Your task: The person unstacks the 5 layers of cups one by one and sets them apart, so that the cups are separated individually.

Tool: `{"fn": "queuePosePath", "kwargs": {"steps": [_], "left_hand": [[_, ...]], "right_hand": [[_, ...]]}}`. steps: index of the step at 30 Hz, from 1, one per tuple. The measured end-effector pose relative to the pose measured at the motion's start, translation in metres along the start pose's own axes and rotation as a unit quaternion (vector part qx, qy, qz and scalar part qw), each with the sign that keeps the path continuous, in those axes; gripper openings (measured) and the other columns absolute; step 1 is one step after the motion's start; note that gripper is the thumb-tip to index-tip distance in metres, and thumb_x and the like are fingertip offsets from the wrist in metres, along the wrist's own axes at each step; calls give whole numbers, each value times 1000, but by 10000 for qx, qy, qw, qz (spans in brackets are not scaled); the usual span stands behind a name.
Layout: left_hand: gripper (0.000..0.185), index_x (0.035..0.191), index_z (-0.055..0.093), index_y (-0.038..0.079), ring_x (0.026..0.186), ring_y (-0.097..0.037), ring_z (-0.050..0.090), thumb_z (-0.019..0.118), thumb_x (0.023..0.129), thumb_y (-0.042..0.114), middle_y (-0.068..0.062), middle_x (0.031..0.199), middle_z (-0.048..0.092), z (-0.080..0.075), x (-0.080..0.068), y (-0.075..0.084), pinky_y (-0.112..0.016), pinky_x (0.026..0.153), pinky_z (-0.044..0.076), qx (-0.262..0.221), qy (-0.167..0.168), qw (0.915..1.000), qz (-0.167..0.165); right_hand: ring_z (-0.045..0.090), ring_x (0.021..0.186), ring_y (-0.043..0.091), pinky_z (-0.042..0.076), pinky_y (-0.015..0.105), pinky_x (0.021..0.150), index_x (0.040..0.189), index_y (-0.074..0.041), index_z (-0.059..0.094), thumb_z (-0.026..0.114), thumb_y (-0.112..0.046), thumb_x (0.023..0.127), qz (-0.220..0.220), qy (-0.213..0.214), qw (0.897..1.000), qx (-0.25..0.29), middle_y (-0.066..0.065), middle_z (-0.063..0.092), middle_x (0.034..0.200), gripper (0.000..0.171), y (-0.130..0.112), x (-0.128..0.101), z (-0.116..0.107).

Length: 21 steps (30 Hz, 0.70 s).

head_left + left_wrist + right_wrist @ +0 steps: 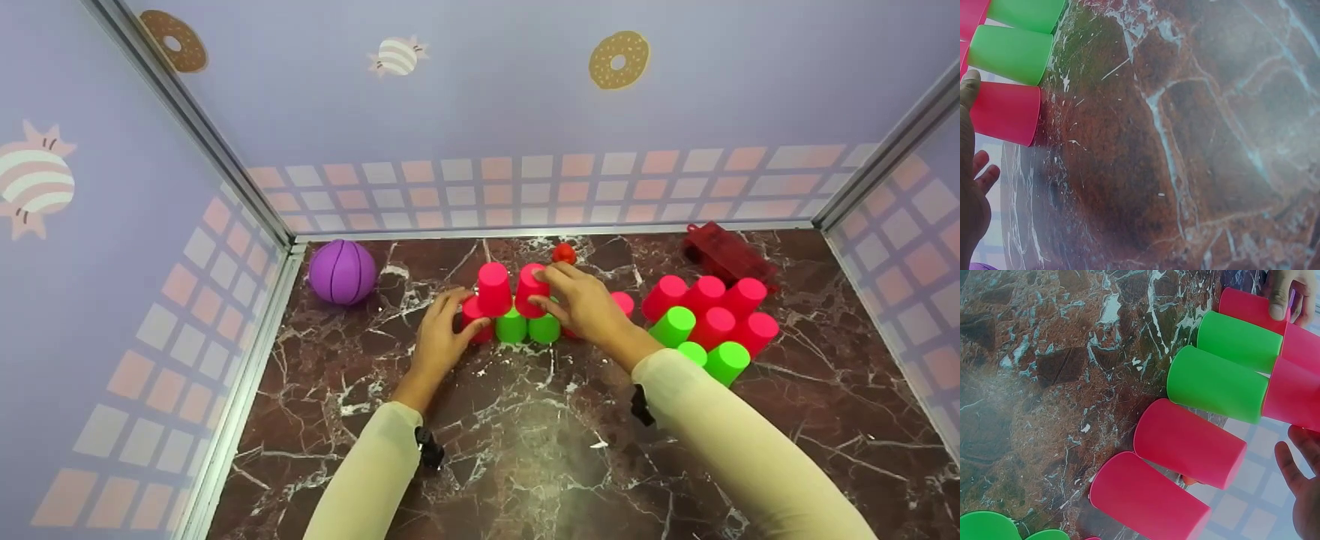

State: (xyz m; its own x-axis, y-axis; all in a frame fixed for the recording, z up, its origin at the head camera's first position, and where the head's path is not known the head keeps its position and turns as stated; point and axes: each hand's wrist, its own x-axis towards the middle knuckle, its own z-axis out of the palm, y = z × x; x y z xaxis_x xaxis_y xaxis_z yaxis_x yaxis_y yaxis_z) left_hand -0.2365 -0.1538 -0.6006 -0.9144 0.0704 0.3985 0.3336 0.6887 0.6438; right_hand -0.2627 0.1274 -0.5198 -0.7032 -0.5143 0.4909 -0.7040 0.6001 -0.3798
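Upside-down cups stand in a row on the dark marbled surface. Two green cups are in its middle, a red cup is at its left end, and two red cups continue it to the right. On top, two more red cups sit side by side, the left one free of both hands. My right hand grips the upper right red cup, thumb in front. My left hand holds the left-end red cup between thumb and fingers; some fingertips are hidden behind it.
To the right stands a cluster of several red cups and green cups, close beside the right forearm. A purple ball lies at the back left. Near the back wall are a small red-orange object and a dark red translucent object.
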Motion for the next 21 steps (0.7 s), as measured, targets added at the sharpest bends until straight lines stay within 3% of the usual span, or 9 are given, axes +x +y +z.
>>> {"fn": "queuePosePath", "kwargs": {"steps": [7, 12, 21], "left_hand": [[59, 138, 72, 8, 137, -39, 67, 92, 89, 35, -16, 142, 72, 1, 0, 1, -55, 120, 53, 29, 116, 9999, 21], [59, 138, 71, 7, 130, -38, 71, 90, 91, 36, -15, 135, 76, 1, -1, 1, -54, 115, 56, 104, 94, 9999, 43], [59, 140, 71, 9, 131, -39, 71, 90, 92, 35, -15, 137, 77, -1, -1, 2, -55, 116, 55, 101, -43, 9999, -102]], "right_hand": [[73, 84, 32, 67, 52, 86, 125, -7, 69, 81, -32, 102, -50, 27, 9999, -112, 14, 74, 117, 36, 0, 1, 0], [76, 90, 34, 67, 53, 90, 126, -7, 68, 81, -32, 102, -23, 13, 9999, -165, 14, 74, 119, 37, -1, 1, 0], [77, 100, 38, 65, 56, 95, 129, -7, 68, 80, -32, 103, 168, -121, 9997, -155, 16, 74, 124, 38, -4, 1, 0]]}}
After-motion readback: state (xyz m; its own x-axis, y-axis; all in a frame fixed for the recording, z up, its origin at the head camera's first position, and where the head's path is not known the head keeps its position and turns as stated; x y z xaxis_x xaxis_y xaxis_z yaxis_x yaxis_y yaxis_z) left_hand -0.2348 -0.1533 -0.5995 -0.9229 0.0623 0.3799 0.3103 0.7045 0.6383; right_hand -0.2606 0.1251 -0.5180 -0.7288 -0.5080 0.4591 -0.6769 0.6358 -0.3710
